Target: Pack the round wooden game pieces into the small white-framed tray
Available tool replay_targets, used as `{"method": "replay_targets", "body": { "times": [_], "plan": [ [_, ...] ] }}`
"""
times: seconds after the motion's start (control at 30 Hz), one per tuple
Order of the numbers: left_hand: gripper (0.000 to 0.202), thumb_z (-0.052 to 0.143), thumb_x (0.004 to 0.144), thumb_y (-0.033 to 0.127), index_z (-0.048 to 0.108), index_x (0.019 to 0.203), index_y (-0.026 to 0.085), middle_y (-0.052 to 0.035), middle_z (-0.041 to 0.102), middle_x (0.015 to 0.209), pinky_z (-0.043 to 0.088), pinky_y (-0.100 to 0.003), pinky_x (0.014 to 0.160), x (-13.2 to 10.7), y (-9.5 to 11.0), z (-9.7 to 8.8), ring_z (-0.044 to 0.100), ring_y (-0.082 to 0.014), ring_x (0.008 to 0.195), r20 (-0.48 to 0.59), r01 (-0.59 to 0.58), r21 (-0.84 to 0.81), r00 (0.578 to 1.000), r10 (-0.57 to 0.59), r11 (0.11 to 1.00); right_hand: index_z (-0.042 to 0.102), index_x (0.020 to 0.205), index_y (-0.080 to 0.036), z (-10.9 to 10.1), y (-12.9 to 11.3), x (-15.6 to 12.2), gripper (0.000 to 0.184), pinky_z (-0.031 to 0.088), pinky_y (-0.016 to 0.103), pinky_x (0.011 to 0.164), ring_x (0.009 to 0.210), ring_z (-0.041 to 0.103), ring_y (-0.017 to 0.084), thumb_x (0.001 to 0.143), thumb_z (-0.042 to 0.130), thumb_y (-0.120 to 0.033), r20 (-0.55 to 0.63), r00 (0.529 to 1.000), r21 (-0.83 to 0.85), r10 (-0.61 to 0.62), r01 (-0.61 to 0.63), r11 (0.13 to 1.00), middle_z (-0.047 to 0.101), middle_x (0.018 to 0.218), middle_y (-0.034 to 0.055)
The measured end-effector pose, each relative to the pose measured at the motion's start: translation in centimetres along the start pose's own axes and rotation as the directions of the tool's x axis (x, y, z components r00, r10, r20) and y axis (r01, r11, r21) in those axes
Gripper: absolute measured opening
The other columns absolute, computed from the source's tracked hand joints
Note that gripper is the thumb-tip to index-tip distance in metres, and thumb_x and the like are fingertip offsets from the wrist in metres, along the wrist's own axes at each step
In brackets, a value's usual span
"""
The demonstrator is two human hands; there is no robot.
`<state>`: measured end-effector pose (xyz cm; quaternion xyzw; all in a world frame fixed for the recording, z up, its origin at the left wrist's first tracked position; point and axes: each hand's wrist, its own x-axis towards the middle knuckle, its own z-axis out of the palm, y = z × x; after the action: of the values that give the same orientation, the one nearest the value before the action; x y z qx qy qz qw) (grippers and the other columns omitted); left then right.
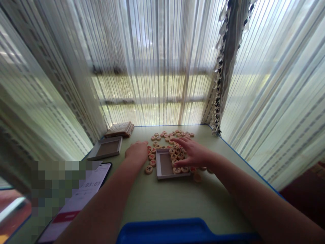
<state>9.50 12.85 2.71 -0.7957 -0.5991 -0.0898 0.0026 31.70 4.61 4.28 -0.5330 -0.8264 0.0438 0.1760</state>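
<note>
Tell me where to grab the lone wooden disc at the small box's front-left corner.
Pinch the wooden disc across its rim, coming from above on its front-left side. It lies flat and low, so only the edge offers a hold. Bare table lies left and in front; the box wall and another disc crowd its right and far sides. The left hand is nearest.

The xiangqi pieces [175,135] under the fingers of the right hand [194,154] look like smooth, pale wood with a faint sheen. The shallow box [157,164] beneath those fingers looks like matt card. Nearer than the fingers, the tabletop [172,200] is matt and the tray [177,230] is glossy plastic. Beyond the fingertips hang sheer cloth curtains [157,67].
</note>
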Motion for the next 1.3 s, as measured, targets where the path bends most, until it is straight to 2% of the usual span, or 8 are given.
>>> {"method": "replay_targets", "body": {
  "times": [0.13,0.3,0.53,0.7,0.83,0.97,1.17,1.3],
  "plan": [
    [0.033,0.035,0.079,0.027,0.062,0.093,0.013,-0.0175,0.063,0.091,0.043,-0.034,0.069,-0.1,0.3,-0.1,0.060,-0.0253,0.083,0.039,0.014,0.008,0.999,-0.014,1.000,0.017,0.137,-0.027,0.3,-0.6,-0.3,0.107,0.023,0.044,0.100,0.126,0.023,0.031,0.048,0.064,-0.064,0.113,0.994,0.046,0.009,-0.014,0.999,0.025,0.140,0.0089],
    [0.036,0.043,0.074,0.044,0.065,0.079,0.016,-0.0154,0.065,0.087,0.044,-0.033,0.063,-0.7,0.6,-0.5,0.060,-0.0263,0.076,0.078,-0.042,0.026,0.996,0.040,0.999,0.009,0.138,-0.025,0.3,-1.6,-0.8,0.122,0.022,0.039,0.101,0.127,0.022,0.031,0.037,0.072,-0.056,0.170,0.985,0.093,0.036,-0.053,0.994,0.023,0.141,0.0091],
    [0.023,0.049,0.068,0.032,0.065,0.078,0.018,-0.0119,0.066,0.083,0.043,-0.030,0.063,-0.4,0.2,-0.1,0.060,-0.0235,0.076,0.007,-0.057,-0.027,0.998,0.058,0.998,0.009,0.138,-0.027,0.8,-1.4,-0.8,0.122,0.024,0.040,0.100,0.125,0.025,0.031,0.038,0.073,-0.055,0.168,0.984,0.083,0.054,-0.069,0.994,0.026,0.139,0.0093],
    [0.022,0.052,0.062,0.027,0.066,0.075,0.016,-0.0118,0.066,0.078,0.043,-0.028,0.061,-0.2,0.0,-0.1,0.060,-0.0231,0.073,-0.024,0.028,-0.057,0.999,-0.029,0.998,0.012,0.137,-0.028,0.9,-0.5,-0.7,0.119,0.026,0.041,0.100,0.125,0.025,0.031,0.038,0.072,-0.056,0.189,0.980,0.058,0.065,-0.078,0.995,0.028,0.139,0.0083],
    [0.020,0.051,0.065,0.024,0.066,0.075,0.016,-0.0096,0.066,0.078,0.043,-0.027,0.065,-0.1,0.1,-0.2,0.060,-0.0212,0.075,-0.113,-0.018,-0.140,0.994,0.002,0.990,0.014,0.137,-0.029,0.6,-0.1,-0.7,0.120,0.028,0.042,0.098,0.124,0.026,0.032,0.036,0.071,-0.058,0.200,0.978,0.032,0.065,-0.073,0.997,0.029,0.138,0.0075],
    [0.019,0.053,0.068,0.027,0.064,0.081,0.018,-0.0052,0.066,0.084,0.044,-0.026,0.070,-0.4,1.1,-0.1,0.060,-0.0170,0.076,-0.210,-0.171,-0.386,0.973,0.094,0.907,0.020,0.136,-0.029,0.7,0.2,-0.9,0.119,0.032,0.038,0.096,0.122,0.029,0.032,0.033,0.073,-0.056,0.202,0.975,0.025,0.087,-0.094,0.995,0.033,0.135,0.0068],
    [0.020,0.055,0.067,0.025,0.062,0.083,0.017,-0.0037,0.066,0.078,0.047,-0.023,0.059,-1.1,2.8,0.2,0.061,-0.0145,0.066,-0.093,-0.172,-0.638,0.985,0.146,0.750,0.021,0.136,-0.028,0.4,0.6,-1.4,0.119,0.032,0.036,0.095,0.122,0.030,0.031,0.033,0.073,-0.057,0.192,0.977,0.018,0.097,-0.103,0.995,0.036,0.134,0.0070],
    [0.018,0.057,0.066,0.025,0.061,0.080,0.016,-0.0036,0.065,0.074,0.048,-0.022,0.050,-1.2,3.1,0.3,0.061,-0.0140,0.061,-0.108,-0.160,-0.736,0.987,0.118,0.658,0.035,0.130,-0.027,-0.3,-0.4,-1.0,0.089,0.032,0.037,0.094,0.119,0.035,0.028,0.053,0.064,-0.060,0.118,0.992,0.004,0.048,-0.049,0.999,0.040,0.129,0.0074]
  ]
}}
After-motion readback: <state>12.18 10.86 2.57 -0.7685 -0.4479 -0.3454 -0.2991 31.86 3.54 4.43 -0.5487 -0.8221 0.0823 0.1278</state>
